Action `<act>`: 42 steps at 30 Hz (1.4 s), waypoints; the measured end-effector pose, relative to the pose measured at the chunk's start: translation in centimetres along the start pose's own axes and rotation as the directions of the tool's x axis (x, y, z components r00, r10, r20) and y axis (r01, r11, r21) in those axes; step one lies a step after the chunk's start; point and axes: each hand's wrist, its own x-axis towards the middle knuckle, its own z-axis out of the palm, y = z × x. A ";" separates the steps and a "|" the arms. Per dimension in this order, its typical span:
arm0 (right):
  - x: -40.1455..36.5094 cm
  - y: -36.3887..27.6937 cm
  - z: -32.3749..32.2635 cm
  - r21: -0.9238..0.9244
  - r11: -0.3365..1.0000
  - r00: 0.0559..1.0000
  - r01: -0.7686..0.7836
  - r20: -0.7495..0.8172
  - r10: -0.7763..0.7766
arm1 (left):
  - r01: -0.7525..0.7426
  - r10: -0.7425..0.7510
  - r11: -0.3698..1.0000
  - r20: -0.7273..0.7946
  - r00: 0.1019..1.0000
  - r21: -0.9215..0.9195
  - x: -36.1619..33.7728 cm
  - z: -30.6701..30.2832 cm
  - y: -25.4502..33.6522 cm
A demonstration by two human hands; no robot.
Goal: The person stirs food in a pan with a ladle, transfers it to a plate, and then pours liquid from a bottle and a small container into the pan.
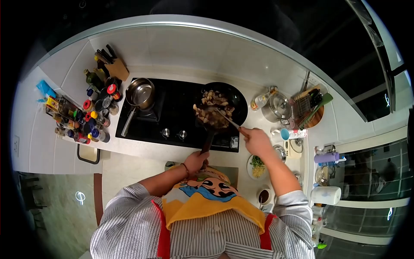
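Note:
My left hand (pixel 196 163) is closed around the dark handle of a black wok (pixel 238 96) on the hob. Browned chunks of food (pixel 216 97) lie in the wok, and some look like meat. Gripped in my right hand (pixel 258 140) is a spatula (pixel 228 118), its shaft slanting down into the food. The spatula's blade is partly hidden among the chunks. Right of my right hand, a plate holds chopped green and pale pieces (pixel 257 167).
A steel saucepan (pixel 140 91) stands on the left burner of the black hob (pixel 177 103). Bottles and jars (pixel 97 116) crowd the left counter beside a knife block (pixel 117 69). A lidded pot (pixel 277 107), a blue-and-white cup (pixel 284 134) and a bowl of dark liquid (pixel 265 196) stand right.

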 end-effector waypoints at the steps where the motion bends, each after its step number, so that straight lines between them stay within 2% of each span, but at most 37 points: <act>1: -0.8 -0.4 -1.8 -0.073 0.997 1.000 0.019 0.027 -0.017 | 0.023 -0.023 1.000 -0.021 1.000 -0.006 -0.1 -0.1 -0.1; 2: -1.7 -1.3 -4.1 -0.073 0.997 0.999 0.022 0.031 -0.020 | 0.024 -0.024 1.000 -0.025 0.999 -0.010 -0.1 0.0 -0.3; 4: -3.2 -2.8 -7.5 -0.195 0.980 0.996 -0.028 0.081 0.045 | -0.037 0.037 0.999 -0.009 0.999 -0.012 0.0 0.0 -0.7; 7: -2.6 -1.9 -5.8 -0.250 0.968 0.989 0.034 0.145 0.002 | -0.039 0.038 0.999 -0.009 0.999 -0.029 -0.4 0.1 -0.5; 10: -0.2 -1.2 -2.3 -0.295 0.955 0.995 -0.038 0.081 0.064 | -0.029 0.029 0.999 -0.005 1.000 -0.019 -0.7 0.3 0.0; 15: -2.1 -1.5 -7.9 -0.307 0.948 0.991 -0.082 0.075 0.110 | 0.035 -0.036 0.997 0.021 0.999 0.070 -0.9 0.0 0.7; 17: -2.4 -1.1 -8.2 -0.350 0.937 0.983 0.009 0.177 0.057 | 0.040 -0.042 0.996 0.023 0.999 0.082 -1.3 0.1 1.1; 19: -1.9 -0.2 -4.8 -0.341 0.940 0.982 0.010 0.182 0.056 | 0.044 -0.048 0.996 0.042 0.998 0.080 -1.0 -0.1 0.9; 22: -0.2 1.0 -1.6 -0.222 0.970 0.994 -0.098 0.030 0.107 | 0.074 -0.077 0.993 0.030 0.997 0.091 -0.7 -0.2 0.8; 26: 0.8 1.7 0.9 -0.115 0.978 0.985 -0.174 -0.038 0.171 | 0.043 -0.047 0.998 0.068 0.997 0.051 -0.2 -0.7 0.0; 28: 0.8 1.6 2.7 -0.005 0.999 0.998 -0.053 -0.027 0.053 | 0.074 -0.075 0.997 0.050 0.996 0.034 -0.3 -0.2 0.3; 31: 0.0 2.3 0.2 0.050 0.998 1.000 -0.024 -0.008 0.024 | 0.039 -0.042 0.997 0.048 0.998 0.070 -0.1 -0.3 0.1; 35: -3.1 0.7 -6.2 0.006 0.994 0.994 -0.110 -0.006 0.110 | 0.068 -0.068 0.998 0.059 0.996 0.000 -0.5 -0.3 0.3; 38: -4.1 -0.2 -6.5 -0.027 0.996 0.993 -0.089 0.071 0.091 | 0.068 -0.068 0.998 0.047 0.997 -0.010 -0.6 -0.2 0.8; 42: -3.8 0.6 -2.0 -0.030 0.996 0.991 -0.079 0.108 0.082 | 0.061 -0.060 0.998 0.052 0.997 -0.011 -0.6 -0.2 0.7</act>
